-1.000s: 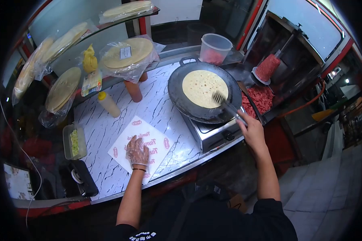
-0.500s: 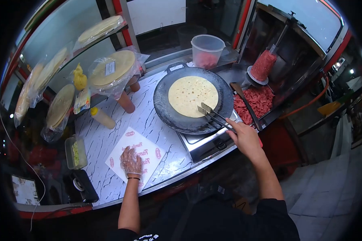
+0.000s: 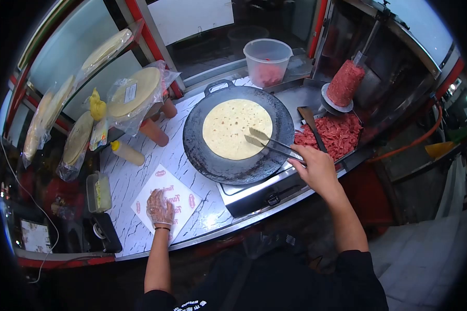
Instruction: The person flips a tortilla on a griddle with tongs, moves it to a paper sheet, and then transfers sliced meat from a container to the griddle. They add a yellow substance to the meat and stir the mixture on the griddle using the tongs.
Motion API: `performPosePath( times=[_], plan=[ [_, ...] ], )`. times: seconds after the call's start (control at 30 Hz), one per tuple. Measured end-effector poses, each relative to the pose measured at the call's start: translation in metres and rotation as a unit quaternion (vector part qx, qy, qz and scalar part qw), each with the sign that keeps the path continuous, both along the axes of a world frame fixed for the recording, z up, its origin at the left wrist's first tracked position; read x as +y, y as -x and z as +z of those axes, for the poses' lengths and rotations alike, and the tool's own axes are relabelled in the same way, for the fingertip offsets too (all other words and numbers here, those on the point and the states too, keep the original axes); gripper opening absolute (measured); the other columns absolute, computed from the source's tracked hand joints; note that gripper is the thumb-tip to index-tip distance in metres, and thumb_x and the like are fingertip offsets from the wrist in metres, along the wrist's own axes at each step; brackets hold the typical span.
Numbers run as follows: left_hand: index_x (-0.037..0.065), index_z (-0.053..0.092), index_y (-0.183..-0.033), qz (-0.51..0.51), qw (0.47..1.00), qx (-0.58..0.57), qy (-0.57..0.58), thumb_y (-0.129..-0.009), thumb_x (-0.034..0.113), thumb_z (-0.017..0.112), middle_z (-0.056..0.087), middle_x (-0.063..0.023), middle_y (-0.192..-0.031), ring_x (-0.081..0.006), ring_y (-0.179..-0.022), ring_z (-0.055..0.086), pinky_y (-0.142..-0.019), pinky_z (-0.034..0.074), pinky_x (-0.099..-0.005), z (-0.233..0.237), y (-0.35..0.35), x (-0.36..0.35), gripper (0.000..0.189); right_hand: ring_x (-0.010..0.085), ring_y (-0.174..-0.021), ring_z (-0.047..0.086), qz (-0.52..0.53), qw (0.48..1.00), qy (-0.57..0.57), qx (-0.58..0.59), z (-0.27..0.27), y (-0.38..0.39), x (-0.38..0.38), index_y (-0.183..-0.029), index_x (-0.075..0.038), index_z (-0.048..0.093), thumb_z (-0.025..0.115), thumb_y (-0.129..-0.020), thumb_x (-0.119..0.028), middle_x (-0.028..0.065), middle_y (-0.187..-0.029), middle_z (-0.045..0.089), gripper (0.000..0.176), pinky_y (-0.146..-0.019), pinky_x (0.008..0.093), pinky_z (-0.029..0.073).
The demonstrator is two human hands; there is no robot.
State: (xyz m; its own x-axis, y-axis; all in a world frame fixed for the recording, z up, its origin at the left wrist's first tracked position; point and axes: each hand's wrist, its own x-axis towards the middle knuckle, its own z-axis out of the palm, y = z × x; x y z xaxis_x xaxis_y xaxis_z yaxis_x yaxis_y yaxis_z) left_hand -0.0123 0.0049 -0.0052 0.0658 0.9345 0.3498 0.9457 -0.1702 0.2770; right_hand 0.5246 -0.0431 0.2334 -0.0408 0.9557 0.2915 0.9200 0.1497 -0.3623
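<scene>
My right hand (image 3: 318, 171) is closed round black tongs (image 3: 275, 145). The two tong tips are slightly apart and overlap the lower right of a round flatbread (image 3: 232, 127), which lies flat on a dark round griddle (image 3: 202, 168). My left hand (image 3: 160, 208), in a clear plastic glove, rests with fingers laid out on a white sheet of wrapping paper (image 3: 184, 194) with red print, left of the griddle. Under the griddle's front edge is a metal gas stove (image 3: 264, 199).
Shredded meat (image 3: 342, 136) and a wooden-handled spatula (image 3: 314, 128) lie right of the griddle, below a meat cone (image 3: 345, 85). A plastic bucket (image 3: 267, 62) stands behind. Leftward are sauce bottles (image 3: 128, 154), bagged flatbreads (image 3: 135, 93) and a tub of greens (image 3: 98, 193).
The tong tips have shifted inward and upward over the flatbread, and the wrist has turned a little. My left hand stays on the paper. The whole view has swung slightly.
</scene>
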Motion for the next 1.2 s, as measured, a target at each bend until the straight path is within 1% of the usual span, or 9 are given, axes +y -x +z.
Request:
performPosePath(
  times=[0.1,0.23,0.43,0.57,0.73,0.87,1.0,1.1,1.2],
  plan=[
    [0.006,0.06,-0.136,0.011,1.0,0.008,0.004,-0.082,0.023,0.067,0.053,-0.0162,-0.146,-0.0355,-0.139,0.045,-0.121,0.03,-0.0489,0.0,-0.001,-0.001,0.058,0.0373,-0.082,0.07,0.008,0.997,-0.062,0.055,-0.006,-0.007,0.026,-0.122,-0.012,0.067,0.071,-0.095,-0.032,0.0134,-0.09,0.07,0.033,-0.07,0.0482,0.054],
    [0.005,0.06,-0.136,0.033,0.998,0.044,0.01,-0.082,0.022,0.067,0.053,-0.0164,-0.145,-0.0348,-0.14,0.045,-0.121,0.03,-0.048,-0.001,0.0,0.001,0.057,0.0376,-0.086,0.071,0.043,0.998,-0.048,-0.004,-0.009,-0.014,0.061,-0.119,-0.011,0.068,0.069,-0.096,-0.032,0.0151,-0.093,0.072,0.032,-0.073,0.0491,0.056],
    [0.006,0.062,-0.133,0.051,0.997,0.058,0.007,-0.083,0.022,0.068,0.055,-0.0155,-0.144,-0.033,-0.139,0.046,-0.121,0.031,-0.0468,-0.002,0.001,0.001,0.054,0.0383,-0.085,0.07,-0.015,0.992,-0.118,0.032,0.002,-0.047,0.059,-0.118,-0.009,0.069,0.073,-0.094,-0.028,0.0151,-0.096,0.071,0.031,-0.072,0.0486,0.055],
    [0.007,0.062,-0.134,0.068,0.995,0.073,0.017,-0.083,0.022,0.068,0.055,-0.0148,-0.144,-0.0328,-0.139,0.047,-0.12,0.033,-0.047,-0.004,0.001,0.001,0.054,0.0341,-0.086,0.068,0.117,0.991,-0.018,-0.058,0.017,-0.066,0.031,-0.122,-0.01,0.068,0.076,-0.09,-0.025,0.0116,-0.093,0.065,0.036,-0.07,0.045,0.053],
    [0.008,0.062,-0.134,0.054,0.996,0.073,0.011,-0.083,0.022,0.069,0.057,-0.0142,-0.144,-0.0331,-0.138,0.048,-0.119,0.035,-0.0468,0.002,-0.001,0.0,0.054,0.027,-0.08,0.057,0.133,0.978,-0.106,-0.122,0.045,-0.096,0.02,-0.124,-0.012,0.071,0.081,-0.074,-0.009,0.0063,-0.085,0.057,0.051,-0.07,0.0415,0.048],
    [0.008,0.063,-0.133,0.065,0.996,0.069,0.008,-0.083,0.021,0.069,0.058,-0.0146,-0.142,-0.033,-0.138,0.048,-0.119,0.035,-0.0469,0.01,-0.009,-0.003,0.052,0.0255,-0.079,0.058,0.175,0.958,-0.161,-0.16,0.042,-0.103,0.033,-0.118,-0.011,0.075,0.076,-0.075,-0.006,0.005,-0.084,0.058,0.043,-0.068,0.0399,0.046],
    [0.009,0.063,-0.134,0.062,0.994,0.084,0.017,-0.084,0.022,0.069,0.056,-0.0137,-0.145,-0.0323,-0.139,0.047,-0.12,0.033,-0.0469,0.001,-0.003,-0.001,0.053,0.0234,-0.078,0.06,0.269,0.923,-0.259,-0.097,-0.013,-0.04,0.083,-0.114,-0.011,0.075,0.066,-0.082,-0.01,0.0048,-0.084,0.059,0.034,-0.068,0.0397,0.047],
    [0.009,0.061,-0.137,0.071,0.992,0.105,0.027,-0.084,0.023,0.068,0.054,-0.0121,-0.147,-0.0313,-0.141,0.045,-0.121,0.033,-0.0465,0.002,0.0,0.003,0.055,0.0216,-0.072,0.061,0.235,0.922,-0.268,-0.151,0.017,-0.01,0.098,-0.115,-0.012,0.074,0.07,-0.084,-0.011,0.006,-0.081,0.061,0.031,-0.066,0.0376,0.045],
    [0.009,0.06,-0.139,0.1,0.988,0.109,0.04,-0.084,0.024,0.067,0.053,-0.0115,-0.148,-0.0305,-0.141,0.045,-0.12,0.032,-0.0457,-0.005,0.0,0.0,0.058,0.0266,-0.073,0.065,0.163,0.954,-0.253,-0.02,0.083,-0.033,0.123,-0.116,-0.008,0.072,0.077,-0.085,-0.014,0.0104,-0.083,0.064,0.033,-0.067,0.0396,0.049]
  ],
)
